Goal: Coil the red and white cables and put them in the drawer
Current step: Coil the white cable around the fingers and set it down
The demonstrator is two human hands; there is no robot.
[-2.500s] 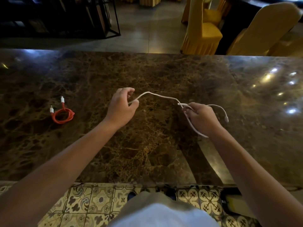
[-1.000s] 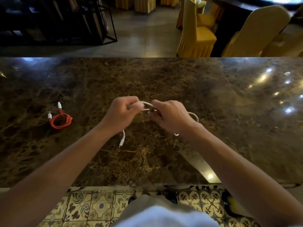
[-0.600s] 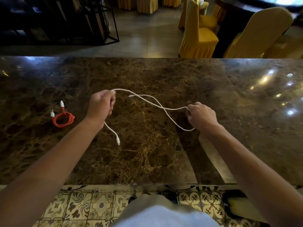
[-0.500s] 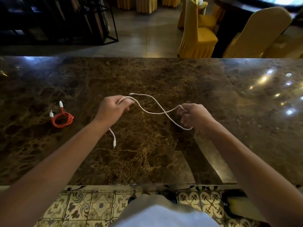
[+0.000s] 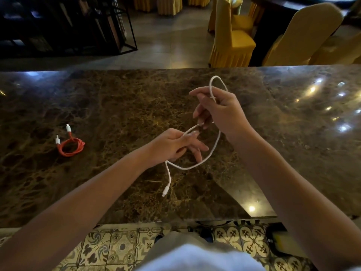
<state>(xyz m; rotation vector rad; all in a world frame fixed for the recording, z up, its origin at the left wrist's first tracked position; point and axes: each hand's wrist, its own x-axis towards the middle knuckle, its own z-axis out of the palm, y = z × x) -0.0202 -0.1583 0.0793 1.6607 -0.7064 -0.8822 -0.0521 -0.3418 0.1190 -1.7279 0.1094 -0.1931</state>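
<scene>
The white cable (image 5: pixel 213 147) hangs in loose loops between my two hands above the brown marble counter (image 5: pixel 117 106). My right hand (image 5: pixel 220 112) is raised and pinches a small loop of it that stands up over the fingers. My left hand (image 5: pixel 175 146) is lower and pinches the cable near its fingertips, other fingers spread. One white plug end dangles down by the counter's front part. The red cable (image 5: pixel 71 146) lies coiled on the counter at the left, both white plugs pointing away from me. No drawer is in view.
Beyond the counter's far edge stand yellow-covered chairs (image 5: pixel 230 38) at the right and a dark metal shelf (image 5: pixel 68 26) at the left. Patterned floor tiles (image 5: pixel 117 247) show below the counter's near edge, in front of my body.
My hands came closer together. The right hand rose and moved away from me with a new small loop; the left hand dropped lower and toward the middle. The red cable has not moved.
</scene>
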